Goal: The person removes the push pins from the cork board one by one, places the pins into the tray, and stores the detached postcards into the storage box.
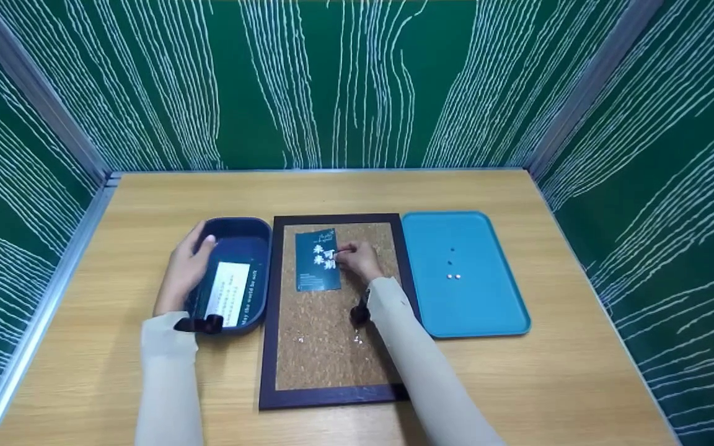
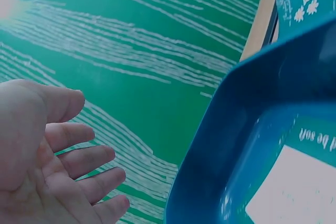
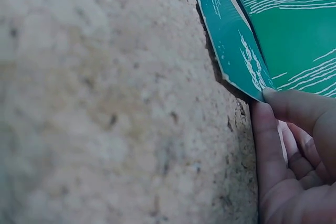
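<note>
Fingertips of the right hand [image 1: 360,260] pinch the right edge of the teal printed paper card [image 1: 318,260] on the dark-framed cork board [image 1: 332,347]; I'd keep it flat and square. Left hand [image 1: 186,269], fingers relaxed, rests at the dark blue plastic bin [image 1: 251,229]. Any pin under the fingers is hidden

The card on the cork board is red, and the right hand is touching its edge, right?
Not quite. The card is teal, not red, as the head view shows. It does lie on the cork board, and the right hand is touching its edge.
</note>
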A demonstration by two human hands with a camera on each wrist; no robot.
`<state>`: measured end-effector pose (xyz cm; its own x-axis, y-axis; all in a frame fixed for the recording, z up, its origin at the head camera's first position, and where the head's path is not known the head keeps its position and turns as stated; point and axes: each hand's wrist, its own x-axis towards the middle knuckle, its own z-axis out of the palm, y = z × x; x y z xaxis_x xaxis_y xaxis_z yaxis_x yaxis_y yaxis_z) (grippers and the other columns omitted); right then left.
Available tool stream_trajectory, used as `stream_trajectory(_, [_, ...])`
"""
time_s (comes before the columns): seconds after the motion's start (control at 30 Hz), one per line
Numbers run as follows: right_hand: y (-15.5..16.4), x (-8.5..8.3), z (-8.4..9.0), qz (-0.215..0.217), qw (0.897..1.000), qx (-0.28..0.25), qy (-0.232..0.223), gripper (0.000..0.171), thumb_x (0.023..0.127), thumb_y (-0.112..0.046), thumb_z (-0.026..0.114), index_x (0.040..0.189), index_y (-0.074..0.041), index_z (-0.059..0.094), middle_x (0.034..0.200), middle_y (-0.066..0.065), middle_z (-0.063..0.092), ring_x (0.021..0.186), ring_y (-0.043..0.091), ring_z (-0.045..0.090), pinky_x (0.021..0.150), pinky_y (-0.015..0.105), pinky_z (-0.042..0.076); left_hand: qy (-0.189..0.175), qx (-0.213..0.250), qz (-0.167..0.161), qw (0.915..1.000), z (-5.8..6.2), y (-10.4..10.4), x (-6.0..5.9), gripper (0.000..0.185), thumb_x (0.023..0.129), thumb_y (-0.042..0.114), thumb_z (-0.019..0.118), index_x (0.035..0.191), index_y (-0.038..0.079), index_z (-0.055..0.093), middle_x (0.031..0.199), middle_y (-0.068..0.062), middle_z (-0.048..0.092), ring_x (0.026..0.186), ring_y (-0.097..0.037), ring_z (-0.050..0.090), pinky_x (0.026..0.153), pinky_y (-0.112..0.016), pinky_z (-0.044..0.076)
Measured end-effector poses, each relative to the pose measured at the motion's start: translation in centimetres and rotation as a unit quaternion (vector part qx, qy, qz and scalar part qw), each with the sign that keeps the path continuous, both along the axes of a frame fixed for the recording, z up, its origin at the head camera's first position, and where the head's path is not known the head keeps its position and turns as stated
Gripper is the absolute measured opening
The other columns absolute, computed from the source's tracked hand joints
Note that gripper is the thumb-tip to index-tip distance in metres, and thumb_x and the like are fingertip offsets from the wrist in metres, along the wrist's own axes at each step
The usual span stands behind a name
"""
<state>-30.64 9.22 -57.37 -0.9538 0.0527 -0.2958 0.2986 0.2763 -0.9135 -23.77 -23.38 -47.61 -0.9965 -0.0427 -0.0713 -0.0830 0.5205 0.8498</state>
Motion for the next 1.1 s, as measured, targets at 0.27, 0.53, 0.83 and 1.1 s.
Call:
stream_trajectory(0.27, [0.0,0.1,-0.1,0.003,1.0,0.006,-0.003,0.018,0.087,-0.005,0.067,0.104,-0.005,0.072,0.103,0.011,0.072,0.088,0.019,0.068,0.078,0.03,0.058,-0.01,0.042,0.026,0.9987,-1.0,-2.5,1.3,0.062,0.104,0.038,0.033,0.155,0.011,0.013,0.162,-0.01,0.009,0.149,-0.032,0.009,0.122,-0.046,0.013])
stream_trajectory(0.53, [0.0,0.2,-0.2,0.001,1.0,0.01,-0.004,0.017,0.087,-0.006,0.067,0.103,-0.005,0.072,0.1,0.01,0.072,0.086,0.019,0.068,0.078,0.031,0.057,-0.056,0.079,0.047,0.9942,-2.2,-4.2,2.2,0.068,0.101,0.05,0.031,0.156,0.017,0.008,0.163,-0.006,0.006,0.15,-0.03,0.007,0.121,-0.048,0.013])
stream_trajectory(0.83, [-0.1,0.1,0.0,-0.003,1.0,0.011,-0.004,0.018,0.085,-0.002,0.068,0.103,-0.004,0.072,0.1,0.012,0.071,0.084,0.017,0.067,0.076,0.029,0.058,-0.092,0.135,0.066,0.9843,-4.2,-5.1,2.5,0.062,0.104,0.044,0.028,0.155,0.016,0.006,0.163,-0.002,0.004,0.15,-0.024,0.002,0.123,-0.043,0.009])
stream_trajectory(1.1, [0.1,0.1,0.1,-0.007,1.0,0.008,-0.014,0.017,0.087,-0.004,0.066,0.102,-0.006,0.073,0.098,0.01,0.071,0.084,0.017,0.067,0.076,0.028,0.057,-0.103,0.166,0.069,0.9782,-5.6,-5.2,2.5,0.061,0.104,0.042,0.03,0.155,0.016,0.008,0.162,-0.001,0.003,0.15,-0.022,0.0,0.123,-0.04,0.006])
